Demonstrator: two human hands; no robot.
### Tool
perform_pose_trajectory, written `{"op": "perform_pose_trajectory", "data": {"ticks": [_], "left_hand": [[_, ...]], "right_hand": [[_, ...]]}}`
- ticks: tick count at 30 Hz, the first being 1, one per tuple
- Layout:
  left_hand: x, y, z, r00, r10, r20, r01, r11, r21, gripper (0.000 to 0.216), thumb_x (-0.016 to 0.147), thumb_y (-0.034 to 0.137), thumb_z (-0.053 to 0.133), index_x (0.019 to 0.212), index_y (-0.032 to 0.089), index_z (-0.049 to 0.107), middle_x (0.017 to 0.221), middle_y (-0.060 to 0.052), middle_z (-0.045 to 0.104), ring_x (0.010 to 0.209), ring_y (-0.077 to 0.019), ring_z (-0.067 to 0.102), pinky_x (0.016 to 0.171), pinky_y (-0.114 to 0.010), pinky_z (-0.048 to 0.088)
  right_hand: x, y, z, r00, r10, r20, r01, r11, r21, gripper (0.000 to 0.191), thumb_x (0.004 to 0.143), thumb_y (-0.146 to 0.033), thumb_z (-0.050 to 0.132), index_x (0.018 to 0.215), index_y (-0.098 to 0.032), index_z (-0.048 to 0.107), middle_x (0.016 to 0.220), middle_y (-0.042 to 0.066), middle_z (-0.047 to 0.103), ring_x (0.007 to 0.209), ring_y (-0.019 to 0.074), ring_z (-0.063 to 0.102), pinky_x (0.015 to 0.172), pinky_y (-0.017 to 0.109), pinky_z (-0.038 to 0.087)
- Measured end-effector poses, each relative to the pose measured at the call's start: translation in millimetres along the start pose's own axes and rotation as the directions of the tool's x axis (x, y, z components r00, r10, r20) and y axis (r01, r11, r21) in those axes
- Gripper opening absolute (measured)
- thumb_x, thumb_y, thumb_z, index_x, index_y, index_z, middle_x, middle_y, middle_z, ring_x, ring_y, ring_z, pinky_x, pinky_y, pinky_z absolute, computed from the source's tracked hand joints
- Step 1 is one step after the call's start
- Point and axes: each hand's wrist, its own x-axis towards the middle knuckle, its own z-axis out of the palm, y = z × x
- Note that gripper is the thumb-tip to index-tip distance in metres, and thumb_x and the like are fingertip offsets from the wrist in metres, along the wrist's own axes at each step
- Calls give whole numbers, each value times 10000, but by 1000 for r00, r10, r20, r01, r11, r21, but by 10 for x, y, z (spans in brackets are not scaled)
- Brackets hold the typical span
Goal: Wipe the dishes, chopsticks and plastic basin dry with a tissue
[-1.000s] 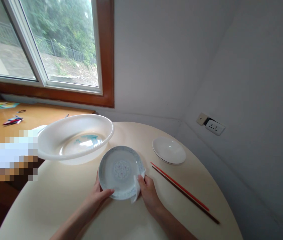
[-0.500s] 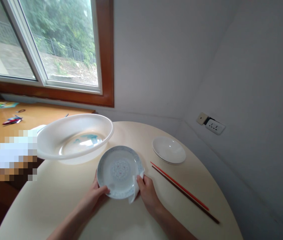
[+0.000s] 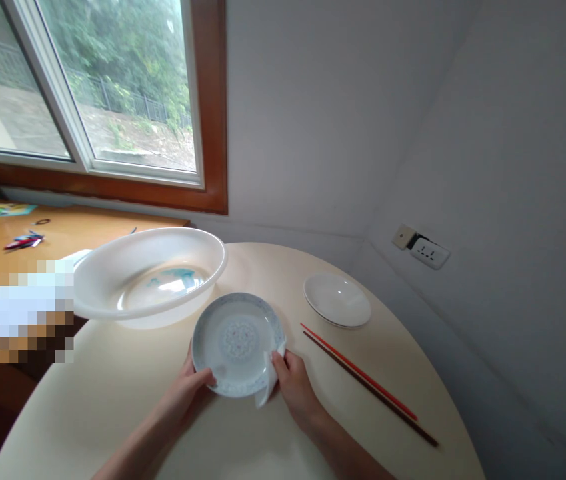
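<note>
White cloth (image 3: 265,388) laps the patterned plate (image 3: 239,341) held between both sets of fingers (image 3: 203,379), the right hand (image 3: 295,388) pinching cloth against plate while the left hand (image 3: 189,385) clamps the left edge, presumably for steadiness.

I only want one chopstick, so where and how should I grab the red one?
The red chopstick is probably best pinched near its middle, coming from above and the right: it is long, thin and lies flat on the table, and the brown chopstick runs close along its near left side.
</note>
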Motion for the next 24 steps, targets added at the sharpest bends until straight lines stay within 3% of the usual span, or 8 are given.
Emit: {"op": "perform_pose_trajectory", "data": {"ticks": [24], "left_hand": [[30,-17,-31,1000,-1,-4,1,1000,5,896,475,1,582,1300,258,345,911,-45,656,711,-223,632,595,-275,483]], "right_hand": [[1,4,-13,1000,24,6,-24,1000,3,429,647,-574,532,643,-145,526,496,-40,451,410,101,457,329,201,374]]}}
